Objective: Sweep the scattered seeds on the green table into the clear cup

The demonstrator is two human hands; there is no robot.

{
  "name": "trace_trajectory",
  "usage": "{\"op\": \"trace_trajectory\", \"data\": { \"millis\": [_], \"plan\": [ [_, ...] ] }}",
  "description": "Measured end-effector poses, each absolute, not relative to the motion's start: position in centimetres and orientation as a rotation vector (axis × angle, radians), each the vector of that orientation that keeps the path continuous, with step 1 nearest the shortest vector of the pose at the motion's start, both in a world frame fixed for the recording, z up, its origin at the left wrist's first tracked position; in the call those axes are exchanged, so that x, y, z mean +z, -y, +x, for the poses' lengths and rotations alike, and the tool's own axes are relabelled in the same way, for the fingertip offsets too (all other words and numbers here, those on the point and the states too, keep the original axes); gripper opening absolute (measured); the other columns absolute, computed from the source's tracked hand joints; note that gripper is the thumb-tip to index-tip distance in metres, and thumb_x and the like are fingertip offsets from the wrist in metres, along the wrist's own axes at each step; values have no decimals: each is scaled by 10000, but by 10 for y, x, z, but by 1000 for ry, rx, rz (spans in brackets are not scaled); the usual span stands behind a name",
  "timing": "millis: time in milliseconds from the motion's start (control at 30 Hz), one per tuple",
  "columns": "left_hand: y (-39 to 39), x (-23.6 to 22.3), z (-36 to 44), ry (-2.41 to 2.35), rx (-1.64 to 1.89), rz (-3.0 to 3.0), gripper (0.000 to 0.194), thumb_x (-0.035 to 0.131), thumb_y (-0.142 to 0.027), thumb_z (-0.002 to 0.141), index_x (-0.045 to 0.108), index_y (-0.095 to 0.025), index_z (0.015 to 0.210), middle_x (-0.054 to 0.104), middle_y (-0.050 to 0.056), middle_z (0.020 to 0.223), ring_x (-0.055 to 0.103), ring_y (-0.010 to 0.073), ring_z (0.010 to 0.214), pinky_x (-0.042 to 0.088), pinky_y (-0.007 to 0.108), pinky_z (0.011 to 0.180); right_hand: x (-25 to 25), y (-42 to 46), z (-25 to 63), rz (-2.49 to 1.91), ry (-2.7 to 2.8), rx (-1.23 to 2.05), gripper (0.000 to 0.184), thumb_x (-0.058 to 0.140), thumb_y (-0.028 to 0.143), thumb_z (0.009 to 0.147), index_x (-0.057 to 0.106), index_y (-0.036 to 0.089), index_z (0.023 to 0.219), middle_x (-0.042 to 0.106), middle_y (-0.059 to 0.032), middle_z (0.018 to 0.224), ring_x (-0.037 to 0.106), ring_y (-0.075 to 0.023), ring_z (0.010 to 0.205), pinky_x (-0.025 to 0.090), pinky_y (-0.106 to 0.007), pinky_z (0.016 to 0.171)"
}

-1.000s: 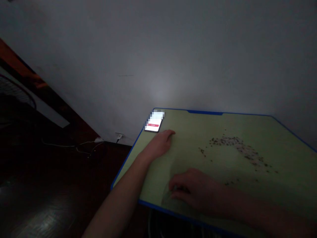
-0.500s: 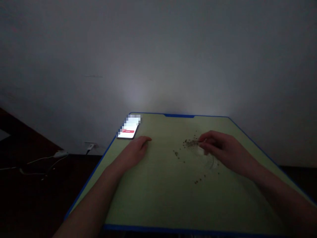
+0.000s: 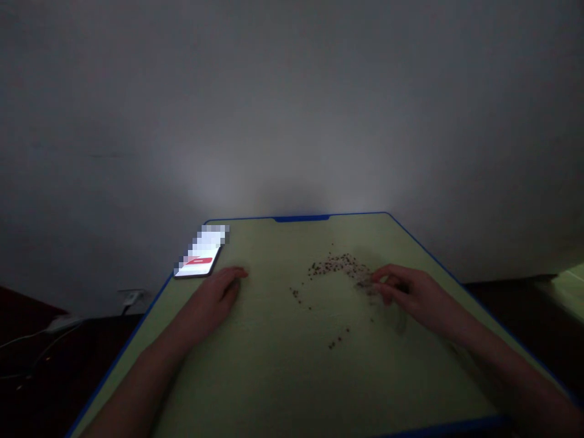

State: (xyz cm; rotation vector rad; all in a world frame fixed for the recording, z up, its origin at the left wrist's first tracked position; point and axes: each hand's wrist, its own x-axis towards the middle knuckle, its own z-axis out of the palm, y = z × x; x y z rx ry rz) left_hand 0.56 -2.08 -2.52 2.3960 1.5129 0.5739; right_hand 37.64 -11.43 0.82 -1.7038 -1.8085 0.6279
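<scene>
My right hand (image 3: pixel 408 295) is closed in a pinch at the right end of a scatter of small dark seeds or beans (image 3: pixel 337 264) on the table. Just below its fingers hangs a faint, see-through thing (image 3: pixel 400 319), blurred; it looks like clear plastic and moves with the hand. Pale bits near the fingertips are too smeared to name. My left hand (image 3: pixel 221 295) lies on the left of the table with its fingers stretched forward, holding nothing. Close beyond it is a lit phone (image 3: pixel 201 255), its screen partly pixelated.
The pale green table (image 3: pixel 274 377) has a blue rim and stands near a grey wall (image 3: pixel 292 109). A few stray dark bits (image 3: pixel 340 339) lie nearer me. At the lower left, a plug (image 3: pixel 132 297) sits in a wall socket, with white cables (image 3: pixel 59 325) beside it. The room is dim.
My right hand and the see-through thing have moved right across the table, and more of the dark seeds show in a wider spread. The view has turned right; my left hand stays near the phone.
</scene>
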Motion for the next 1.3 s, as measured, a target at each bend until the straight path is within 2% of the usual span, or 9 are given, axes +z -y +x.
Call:
{"op": "trace_trajectory", "data": {
  "millis": [400,1067,1300],
  "plan": [
    [23,-21,8,-1510,546,2400,399,329,-344,865,567,-162,1129,593,111,1246,537,239,1156,410,440,1004,0,149,351,-1725,1780,858,211,488,369,840,621,205,837,625,12,558,562,-160,525,383,-266,491],
    [25,-21,9,-1478,515,2420,420,317,-358,867,567,-160,1141,567,110,1278,514,240,1183,397,432,1017,-12,156,339,-1717,1719,873,197,510,360,821,641,213,821,613,20,554,578,-160,529,411,-262,480],
    [27,-18,11,-1474,524,2423,411,328,-352,862,576,-176,1137,575,100,1271,523,244,1173,418,434,996,-15,169,339,-1796,1593,822,230,519,401,803,657,226,859,636,17,549,614,-176,546,475,-279,528]
  ]
}}
